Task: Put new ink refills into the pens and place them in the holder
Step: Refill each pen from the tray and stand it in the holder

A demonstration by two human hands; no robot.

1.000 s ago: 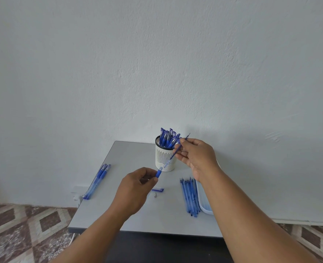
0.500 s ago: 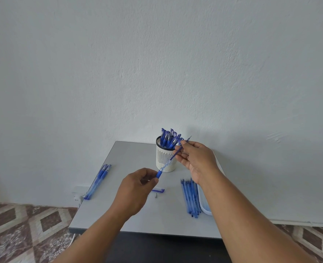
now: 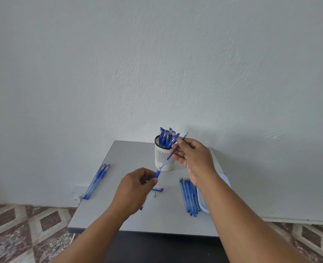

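Now the left hand (image 3: 133, 188) is out over the table (image 3: 119, 168), just in front of the white holder (image 3: 163, 158), with thumb and fingers curled in a pinch on the blue grip end of a pen barrel (image 3: 158, 174). And the right hand (image 3: 193, 158) sits just to the right of the holder, fingertips pinched on a thin refill (image 3: 169, 157) that slants up past the holder's rim, its far tip poking out above the knuckles, its lower end meeting the barrel's clear section. Whether the refill is inside the barrel or only lined up with it, you can't tell from here.

The holder stands upright near the back edge of the table, packed with capped blue pens (image 3: 166, 136). In front of the holder and a little right, a bundle of loose refills (image 3: 189, 196) lies flat, and just beyond them, farther right from the holder, a pale tray (image 3: 204, 207) peeks out from under the right forearm. Directly in front of the holder, near the left hand, a blue cap (image 3: 157, 189) and a small metal tip (image 3: 154, 194) lie on the tabletop. Well to the holder's left, two more pens (image 3: 98, 179) lie side by side by the table's left edge.
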